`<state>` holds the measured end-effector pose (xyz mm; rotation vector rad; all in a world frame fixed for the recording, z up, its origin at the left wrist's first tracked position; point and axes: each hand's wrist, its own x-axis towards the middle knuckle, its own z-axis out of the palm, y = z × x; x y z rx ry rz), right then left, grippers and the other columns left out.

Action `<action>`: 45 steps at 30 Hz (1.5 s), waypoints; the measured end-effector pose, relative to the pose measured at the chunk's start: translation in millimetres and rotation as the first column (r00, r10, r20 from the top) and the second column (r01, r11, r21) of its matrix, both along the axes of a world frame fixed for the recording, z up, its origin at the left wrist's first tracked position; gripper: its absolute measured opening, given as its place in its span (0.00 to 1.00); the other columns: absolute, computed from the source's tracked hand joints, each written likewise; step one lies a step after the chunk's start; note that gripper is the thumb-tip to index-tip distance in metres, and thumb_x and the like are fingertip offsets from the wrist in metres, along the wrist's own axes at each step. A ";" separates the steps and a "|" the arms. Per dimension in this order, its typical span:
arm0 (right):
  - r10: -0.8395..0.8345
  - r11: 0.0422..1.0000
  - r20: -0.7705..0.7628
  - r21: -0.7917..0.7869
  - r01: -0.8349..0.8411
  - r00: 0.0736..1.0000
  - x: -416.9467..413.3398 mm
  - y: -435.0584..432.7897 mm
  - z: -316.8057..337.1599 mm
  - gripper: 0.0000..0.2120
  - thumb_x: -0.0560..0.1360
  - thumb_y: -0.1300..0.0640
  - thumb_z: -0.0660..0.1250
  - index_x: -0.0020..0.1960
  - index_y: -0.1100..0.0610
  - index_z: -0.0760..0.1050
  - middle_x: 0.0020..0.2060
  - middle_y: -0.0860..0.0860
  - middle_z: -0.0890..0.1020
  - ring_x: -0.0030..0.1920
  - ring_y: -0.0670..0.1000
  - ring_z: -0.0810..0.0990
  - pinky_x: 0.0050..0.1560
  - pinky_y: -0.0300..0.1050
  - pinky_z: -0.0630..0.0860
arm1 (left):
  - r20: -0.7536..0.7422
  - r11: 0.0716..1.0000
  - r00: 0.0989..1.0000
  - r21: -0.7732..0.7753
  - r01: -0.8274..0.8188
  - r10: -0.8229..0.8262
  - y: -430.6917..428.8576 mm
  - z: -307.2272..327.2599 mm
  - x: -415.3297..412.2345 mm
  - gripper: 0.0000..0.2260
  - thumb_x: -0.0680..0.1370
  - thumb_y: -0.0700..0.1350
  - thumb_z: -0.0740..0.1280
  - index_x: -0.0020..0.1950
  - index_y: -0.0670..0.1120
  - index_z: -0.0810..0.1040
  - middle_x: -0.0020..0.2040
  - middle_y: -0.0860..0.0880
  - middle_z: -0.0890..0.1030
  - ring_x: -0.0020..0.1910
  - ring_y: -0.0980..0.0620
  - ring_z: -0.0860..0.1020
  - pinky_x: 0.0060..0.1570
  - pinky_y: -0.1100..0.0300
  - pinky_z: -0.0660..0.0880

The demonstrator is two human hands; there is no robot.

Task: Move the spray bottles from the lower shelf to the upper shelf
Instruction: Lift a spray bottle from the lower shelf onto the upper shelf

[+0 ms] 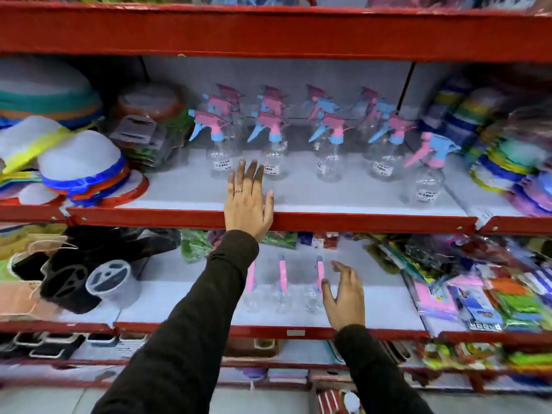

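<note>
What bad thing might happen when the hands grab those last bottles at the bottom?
The three spray bottles left on the lower shelf stand close together, so the open right hand reaching for the nearest one might knock its neighbours over. On the upper shelf, the open left hand sits right in front of the packed bottle rows; a careless push could topple them.

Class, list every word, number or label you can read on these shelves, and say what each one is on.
None reads clearly.
White stickers on the upper-shelf spray bottles: printed, too blurred to quote.
Small tag on the lower shelf's red edge: illegible.
Packets at right: print blurred.
</note>
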<state>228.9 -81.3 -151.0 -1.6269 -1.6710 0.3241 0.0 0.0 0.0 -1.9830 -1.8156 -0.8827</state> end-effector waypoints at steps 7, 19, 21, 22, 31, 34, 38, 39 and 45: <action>0.003 0.868 -0.151 -0.491 -0.078 0.989 2.5 14.2 -39.6 0.23 0.77 0.65 0.64 0.72 0.60 0.70 0.69 0.59 0.72 0.71 0.59 0.69 0.71 0.44 0.63 | -0.040 0.998 0.997 0.008 -0.066 0.066 13.8 -6.3 -2.3 0.27 0.82 0.52 0.50 0.77 0.40 0.63 0.79 0.44 0.63 0.81 0.42 0.52 0.78 0.43 0.52; -0.119 0.797 -0.236 -0.602 -0.049 0.964 -11.4 37.5 -57.8 0.34 0.68 0.56 0.78 0.70 0.56 0.68 0.63 0.57 0.76 0.62 0.59 0.77 0.64 0.49 0.73 | -0.051 0.996 0.995 -0.014 -0.083 0.082 19.6 -6.0 -3.8 0.28 0.81 0.52 0.50 0.78 0.39 0.61 0.79 0.43 0.63 0.81 0.41 0.52 0.78 0.42 0.51; -0.135 0.826 -0.271 -0.563 -0.043 0.953 -7.4 31.8 -53.7 0.33 0.67 0.56 0.79 0.67 0.53 0.69 0.61 0.54 0.78 0.60 0.58 0.78 0.64 0.50 0.75 | -0.042 0.996 0.995 -0.024 -0.088 0.087 18.4 -5.0 -3.2 0.28 0.81 0.52 0.50 0.78 0.39 0.60 0.79 0.43 0.62 0.81 0.42 0.52 0.78 0.43 0.49; -0.139 0.843 -0.289 -0.537 -0.041 0.947 -5.0 28.5 -50.1 0.32 0.66 0.55 0.80 0.65 0.51 0.70 0.59 0.53 0.79 0.59 0.57 0.78 0.62 0.50 0.76 | -0.035 0.996 0.996 -0.029 -0.087 0.086 17.6 -4.7 -2.7 0.29 0.81 0.52 0.50 0.79 0.39 0.59 0.80 0.42 0.62 0.81 0.42 0.52 0.78 0.44 0.49; 0.053 0.976 -0.287 -0.188 -0.111 0.957 10.0 0.4 11.4 0.29 0.60 0.46 0.79 0.58 0.44 0.73 0.53 0.43 0.81 0.52 0.49 0.78 0.52 0.44 0.77 | -0.014 0.993 0.996 -0.077 -0.086 0.085 11.0 -1.1 -1.0 0.29 0.82 0.53 0.47 0.79 0.38 0.56 0.80 0.40 0.59 0.81 0.41 0.52 0.79 0.45 0.48; 0.104 0.989 -0.246 -0.080 -0.127 0.964 11.0 -5.7 32.3 0.28 0.60 0.44 0.78 0.57 0.41 0.72 0.51 0.40 0.79 0.50 0.44 0.78 0.49 0.41 0.78 | -0.021 0.992 0.996 -0.090 -0.092 0.090 9.8 -0.3 -0.4 0.29 0.82 0.53 0.47 0.79 0.39 0.56 0.80 0.40 0.59 0.81 0.42 0.52 0.79 0.45 0.48; 0.136 0.991 -0.170 0.035 -0.132 0.976 13.0 -8.7 61.5 0.29 0.59 0.41 0.77 0.56 0.38 0.69 0.48 0.34 0.75 0.47 0.40 0.76 0.45 0.35 0.77 | -0.036 0.990 0.995 -0.110 -0.092 0.089 8.7 -0.1 -0.7 0.30 0.81 0.53 0.46 0.79 0.39 0.56 0.80 0.40 0.59 0.81 0.42 0.52 0.79 0.45 0.47; 0.147 0.988 -0.163 0.078 -0.135 0.976 13.3 -8.2 69.9 0.29 0.59 0.41 0.77 0.56 0.37 0.68 0.47 0.34 0.75 0.47 0.39 0.76 0.45 0.32 0.75 | -0.035 0.990 0.996 -0.111 -0.090 0.087 8.7 0.3 -0.9 0.30 0.81 0.53 0.46 0.79 0.39 0.56 0.80 0.40 0.59 0.81 0.41 0.52 0.79 0.45 0.47; 0.152 0.943 -0.166 0.321 -0.092 0.974 14.0 10.3 126.2 0.28 0.59 0.44 0.78 0.54 0.38 0.68 0.44 0.36 0.74 0.45 0.37 0.75 0.44 0.27 0.69 | -0.030 0.990 0.996 -0.105 -0.092 0.089 8.1 0.0 -1.2 0.31 0.81 0.54 0.45 0.79 0.38 0.56 0.80 0.40 0.58 0.81 0.42 0.51 0.79 0.45 0.46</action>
